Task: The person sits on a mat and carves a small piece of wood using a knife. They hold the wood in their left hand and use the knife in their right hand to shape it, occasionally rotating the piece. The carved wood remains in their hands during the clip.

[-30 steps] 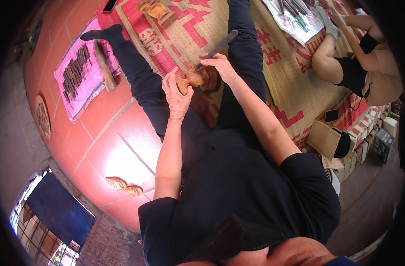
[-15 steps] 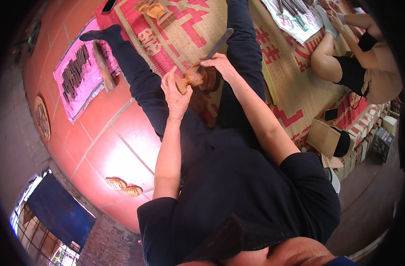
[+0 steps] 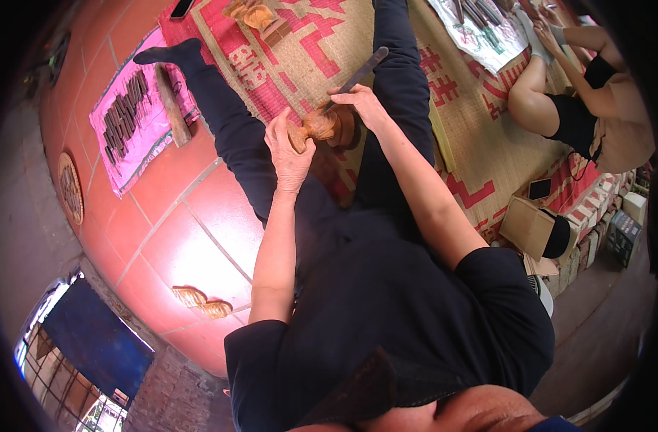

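Observation:
Between my outstretched legs, my left hand (image 3: 289,147) is closed round one end of a carved wooden piece (image 3: 319,124), with its thumb along the near side. My right hand (image 3: 359,104) grips a long, dark metal file (image 3: 363,70) at the piece's far right side. One end of the file points up and away to the right; its other end meets the wood or lies just over it, partly hidden by my fingers. Beneath the carving is a darker reddish-brown block (image 3: 345,128), which I cannot make out fully.
Several slim carving tools lie on a pink cloth (image 3: 138,155) at left, beside a wooden mallet-like stick (image 3: 172,108). Another carving (image 3: 260,20) stands on the patterned mat (image 3: 307,68). Two small carved pieces (image 3: 203,302) rest on the tiles. A seated person (image 3: 588,93) is at right.
The file has shifted slightly to the right with my right hand. My left hand keeps its hold on the carving. The whole view has moved a little.

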The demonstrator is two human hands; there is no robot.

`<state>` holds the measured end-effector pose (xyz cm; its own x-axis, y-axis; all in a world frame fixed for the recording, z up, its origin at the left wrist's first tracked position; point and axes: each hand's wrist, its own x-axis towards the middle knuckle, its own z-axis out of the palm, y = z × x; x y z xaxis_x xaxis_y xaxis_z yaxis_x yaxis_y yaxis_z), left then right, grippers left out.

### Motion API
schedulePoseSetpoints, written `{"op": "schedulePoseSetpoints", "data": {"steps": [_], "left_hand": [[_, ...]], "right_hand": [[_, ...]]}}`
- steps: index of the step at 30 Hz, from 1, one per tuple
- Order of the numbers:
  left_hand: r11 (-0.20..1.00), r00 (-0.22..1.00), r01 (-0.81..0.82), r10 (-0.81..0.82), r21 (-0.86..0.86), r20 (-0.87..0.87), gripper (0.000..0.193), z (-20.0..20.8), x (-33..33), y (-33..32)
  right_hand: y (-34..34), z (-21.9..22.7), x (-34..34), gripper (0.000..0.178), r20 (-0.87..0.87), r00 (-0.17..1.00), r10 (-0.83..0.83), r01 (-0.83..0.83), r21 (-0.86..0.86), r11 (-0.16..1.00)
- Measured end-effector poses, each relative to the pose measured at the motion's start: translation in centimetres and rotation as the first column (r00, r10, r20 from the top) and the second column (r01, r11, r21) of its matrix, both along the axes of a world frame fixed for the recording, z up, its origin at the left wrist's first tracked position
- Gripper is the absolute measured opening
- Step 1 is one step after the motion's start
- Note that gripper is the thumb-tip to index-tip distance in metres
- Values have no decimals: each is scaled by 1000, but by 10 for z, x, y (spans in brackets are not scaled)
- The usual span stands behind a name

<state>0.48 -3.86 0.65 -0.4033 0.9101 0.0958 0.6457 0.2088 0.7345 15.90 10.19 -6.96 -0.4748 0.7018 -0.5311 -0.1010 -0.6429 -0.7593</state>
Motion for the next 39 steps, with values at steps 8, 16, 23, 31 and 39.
{"op": "schedulePoseSetpoints", "data": {"steps": [8, 16, 23, 31, 39], "left_hand": [[1000, 1000, 3, -3, -17, 1, 77, 1, 1, 2], [999, 1000, -8, 9, -39, 26, 77, -1, 0, 0], [1000, 1000, -16, 16, -16, 19, 77, -2, -1, -1], [1000, 1000, -10, 10, -27, 13, 76, 2, 0, 1], [999, 999, -21, 22, -24, 46, 76, -1, -2, -1]], "right_hand": [[1, -8, -2, 31, 112, 990, -80, 77, 36, 996], [-3, -13, 2, 30, 52, 999, 8, -11, 52, 999], [-10, 15, 3, 32, -52, 991, 122, -121, 12, 993], [-3, -6, 6, 34, 53, 998, -21, 19, 29, 999], [-7, 0, 5, 33, 15, 988, 154, -154, 85, 984]]}}
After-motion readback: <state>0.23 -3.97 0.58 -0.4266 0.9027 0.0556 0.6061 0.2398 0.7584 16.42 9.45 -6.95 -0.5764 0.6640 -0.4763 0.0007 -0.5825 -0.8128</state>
